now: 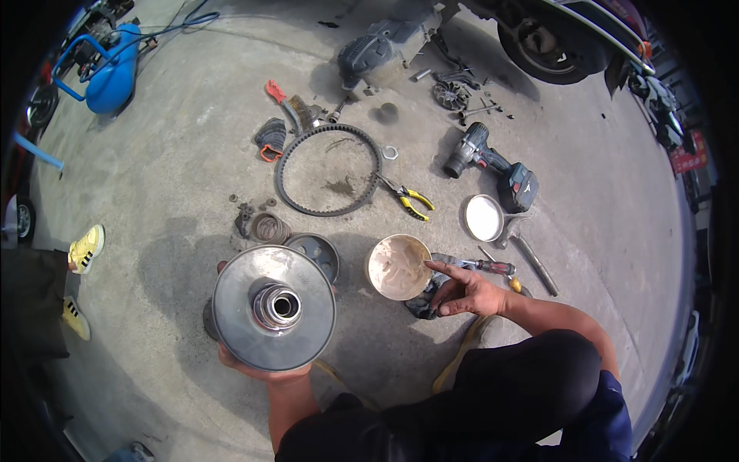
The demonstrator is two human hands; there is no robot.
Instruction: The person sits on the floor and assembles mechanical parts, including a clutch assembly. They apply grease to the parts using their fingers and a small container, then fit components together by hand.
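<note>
My left hand grips a round grey metal pulley half from underneath, its hollow centre hub facing up. The disc hides most of those fingers. On the right, my right hand reaches over a tub of pale tan grease. Its index finger is stretched out to the tub's right rim, and the thumb stands apart below; I see nothing held in it. A dark rag lies beneath this hand. Just beyond the pulley half are a coil spring and a round metal clutch bell, partly covered by the disc.
Ahead lie a toothed drive belt, yellow-handled pliers, a cordless impact wrench, a white-lined lid, a hammer and a screwdriver. A vehicle wheel is at the far right. Another person's yellow shoe shows left.
</note>
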